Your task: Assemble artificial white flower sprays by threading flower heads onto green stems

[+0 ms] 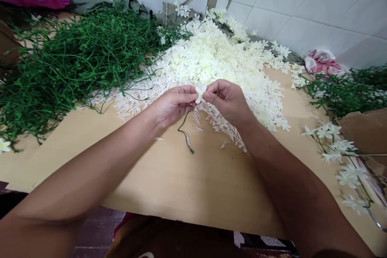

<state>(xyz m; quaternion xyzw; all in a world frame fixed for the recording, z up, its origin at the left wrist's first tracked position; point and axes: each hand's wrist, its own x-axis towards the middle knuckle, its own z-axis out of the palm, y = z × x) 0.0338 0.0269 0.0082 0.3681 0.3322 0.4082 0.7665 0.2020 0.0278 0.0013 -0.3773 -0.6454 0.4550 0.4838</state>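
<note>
Between my two hands is a small white artificial flower (200, 94), its petals facing up. My left hand (177, 104) pinches it from the left, and a thin green stem (183, 131) hangs down from under those fingers, bending toward the table. From the right, my right hand (228, 98) grips the flower's petals between thumb and forefinger. Just beyond my hands lies a big heap of loose cream-white flowers (211, 56). Small white stick-like pieces (137, 96) spread along the heap's left and front edges.
A large pile of green plastic stems (87, 48) covers the left. More green stems (356, 88) lie at the right beside a cardboard box (365, 131). Flowered stems (341, 149) rest near the right edge of the cardboard-covered table (187, 185). A tiled wall (278, 4) stands behind.
</note>
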